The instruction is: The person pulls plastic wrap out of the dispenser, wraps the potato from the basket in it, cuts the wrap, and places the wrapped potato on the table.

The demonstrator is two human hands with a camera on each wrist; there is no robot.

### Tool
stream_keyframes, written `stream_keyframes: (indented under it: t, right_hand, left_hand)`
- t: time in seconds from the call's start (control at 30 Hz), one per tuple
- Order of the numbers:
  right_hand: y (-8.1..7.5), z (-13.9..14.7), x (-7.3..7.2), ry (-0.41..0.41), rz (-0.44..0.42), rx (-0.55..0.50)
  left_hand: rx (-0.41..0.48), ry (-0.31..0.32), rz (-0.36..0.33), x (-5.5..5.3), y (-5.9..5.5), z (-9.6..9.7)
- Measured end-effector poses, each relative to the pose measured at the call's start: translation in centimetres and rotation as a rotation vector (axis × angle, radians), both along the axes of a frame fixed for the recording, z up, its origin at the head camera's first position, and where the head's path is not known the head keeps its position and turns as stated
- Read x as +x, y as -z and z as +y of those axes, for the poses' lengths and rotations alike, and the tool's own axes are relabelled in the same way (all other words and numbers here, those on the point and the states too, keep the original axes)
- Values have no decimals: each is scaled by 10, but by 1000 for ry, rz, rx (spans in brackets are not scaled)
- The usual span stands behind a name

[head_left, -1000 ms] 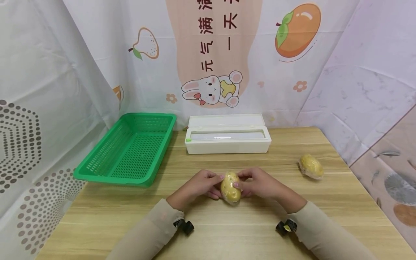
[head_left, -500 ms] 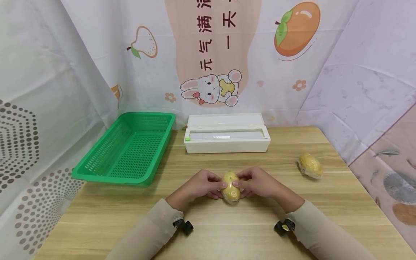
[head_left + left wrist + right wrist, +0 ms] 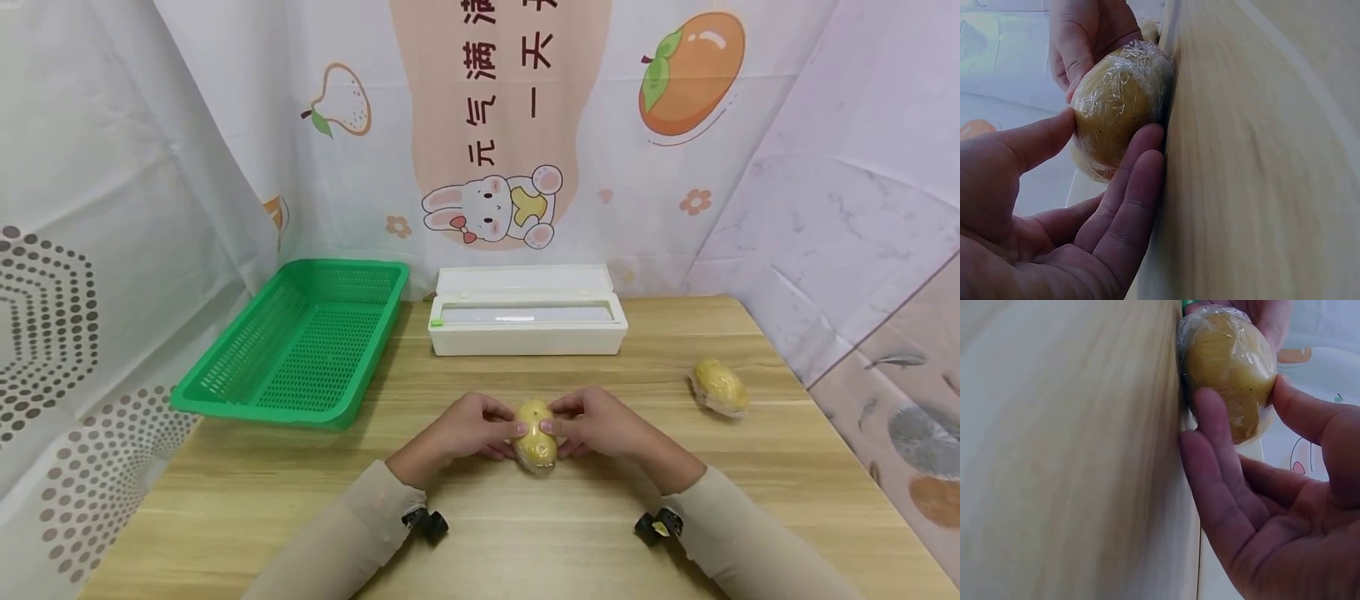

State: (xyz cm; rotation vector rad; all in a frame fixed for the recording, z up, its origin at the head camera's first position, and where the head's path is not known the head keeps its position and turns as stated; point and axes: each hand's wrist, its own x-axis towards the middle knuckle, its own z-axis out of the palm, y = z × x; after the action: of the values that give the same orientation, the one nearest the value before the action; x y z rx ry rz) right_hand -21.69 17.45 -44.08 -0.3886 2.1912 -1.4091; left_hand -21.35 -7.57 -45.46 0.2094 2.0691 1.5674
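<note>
Between the two hands, a potato [image 3: 537, 446] wrapped in clear cling film stands at the middle of the table. My left hand [image 3: 474, 427] holds it from the left, thumb on top and fingers at its side. From the right my right hand [image 3: 596, 423] grips it the same way, its thumb tip close to the left thumb. In the left wrist view the film on the potato [image 3: 1116, 100] looks crinkled and shiny. The right wrist view shows fingertips low against the potato [image 3: 1229, 359], near the wood.
A second film-wrapped potato [image 3: 718, 387] lies at the right of the wooden table [image 3: 480, 550]. Behind the hands sits a white cling film box [image 3: 527, 340] with its lid raised. At the left stands a green plastic basket [image 3: 351, 408]. Printed cloth [image 3: 615, 217] hangs at the back.
The left thumb has moved right, further onto the potato's top, near the right thumb. Both hands keep their hold, and the potato stays in about the same place.
</note>
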Motion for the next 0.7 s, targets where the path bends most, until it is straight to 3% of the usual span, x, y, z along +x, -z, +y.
stream_keyframes:
  t: [0.3,0.57,0.7]
  right_hand:
    - [-2,10,-5,49,59,90]
    - [-30,46,-17,39,168,142]
    - [-47,72,-21,86,308,239]
  left_hand:
    - [-18,15,-18,0,-2,0]
    - [-7,32,-21,3,-4,3]
    - [1,29,-30,4,-4,4]
